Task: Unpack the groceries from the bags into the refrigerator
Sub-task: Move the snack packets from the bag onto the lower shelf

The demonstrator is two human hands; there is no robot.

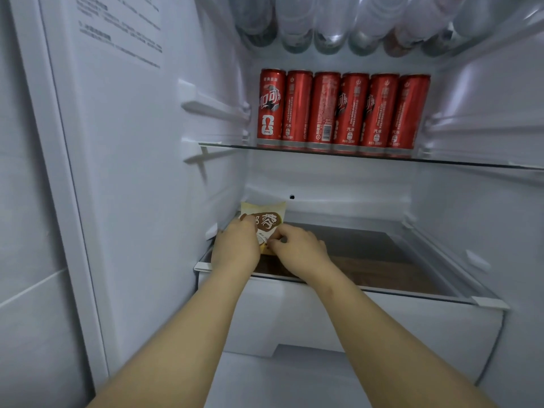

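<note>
A small cream and brown snack packet (266, 217) stands upright at the back left corner of the refrigerator's lower glass shelf (382, 254). My left hand (235, 245) grips its left side. My right hand (297, 245) pinches its lower right edge with curled fingers. Both arms reach in from the bottom of the view. The packet's lower part is hidden behind my hands.
Several red soda cans (341, 111) stand in a row at the back of the glass shelf above (441, 160). Clear plastic bottles (332, 25) lie on the top shelf. A white drawer (368, 328) sits under the lower shelf. The refrigerator's left wall (132, 172) is close by.
</note>
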